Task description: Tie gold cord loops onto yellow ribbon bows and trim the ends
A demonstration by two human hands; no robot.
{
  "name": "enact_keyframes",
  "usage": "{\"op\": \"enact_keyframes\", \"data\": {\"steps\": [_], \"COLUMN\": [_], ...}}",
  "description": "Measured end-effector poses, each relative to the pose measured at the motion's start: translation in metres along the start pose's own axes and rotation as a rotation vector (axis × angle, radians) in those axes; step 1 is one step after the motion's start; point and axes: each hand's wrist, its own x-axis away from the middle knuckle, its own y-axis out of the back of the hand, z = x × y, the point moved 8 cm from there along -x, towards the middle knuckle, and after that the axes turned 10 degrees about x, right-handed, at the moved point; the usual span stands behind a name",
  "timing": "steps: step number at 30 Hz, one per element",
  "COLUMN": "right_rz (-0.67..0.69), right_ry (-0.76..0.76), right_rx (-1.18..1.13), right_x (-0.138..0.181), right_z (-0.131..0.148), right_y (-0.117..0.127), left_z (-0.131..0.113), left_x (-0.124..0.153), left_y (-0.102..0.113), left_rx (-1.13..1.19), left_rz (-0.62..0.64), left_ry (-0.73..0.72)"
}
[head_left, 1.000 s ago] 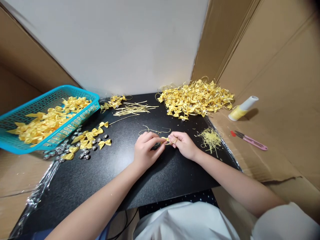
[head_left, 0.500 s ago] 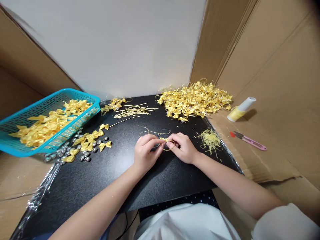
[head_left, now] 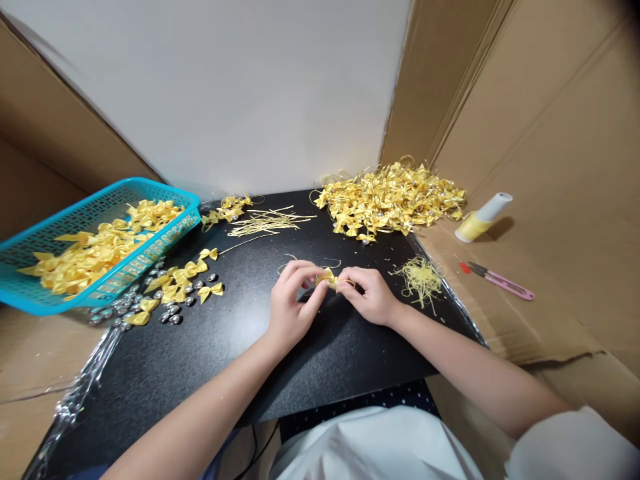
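My left hand and my right hand meet over the middle of the black mat. Both pinch one small yellow ribbon bow with a thin gold cord between their fingertips. A loose gold cord lies on the mat just beyond my fingers. Several yellow bows and silver beads are scattered to the left of my left hand.
A teal basket of yellow bows sits tilted at the left. Cut gold cords lie at the back, a heap of finished bows at the back right, yellow trimmings, a thread spool and pink snips to the right. Cardboard walls surround.
The gold cord loop seen between my hands half a second ago has closed up; my fingers have come closer together on the bow. My arms stay in place.
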Motion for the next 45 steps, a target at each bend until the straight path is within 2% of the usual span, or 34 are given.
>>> {"op": "enact_keyframes", "data": {"steps": [4,10,25,32,36,40,43,45], "right_rz": [-0.011,-0.006,-0.093,-0.056,0.051,0.027,-0.03,-0.102], "right_ry": [0.072,0.09,0.1,0.127,0.028,-0.199,-0.318,-0.386], "right_rx": [0.065,0.128,0.141,0.179,0.183,-0.023,-0.134,-0.169], "right_x": [0.0,0.001,0.0,-0.001,-0.003,-0.003,-0.007,-0.013], "right_z": [0.002,0.004,0.004,0.004,-0.005,-0.02,-0.036,-0.054], "right_y": [0.0,0.001,0.005,0.005,0.002,0.001,0.007,0.027], "left_z": [0.018,0.031,0.025,0.025,0.033,0.046,0.058,0.067], "left_x": [0.003,0.006,0.002,0.001,0.001,0.002,-0.001,-0.006], "left_y": [-0.006,-0.008,-0.012,-0.01,-0.013,-0.016,-0.008,0.008], "left_rx": [0.2,0.341,0.344,0.268,0.266,0.353,0.455,0.484], "left_rz": [0.035,0.012,0.065,0.092,0.136,0.149,0.061,-0.086], "left_ry": [0.212,0.312,0.234,0.2,0.289,0.47,0.584,0.605]}}
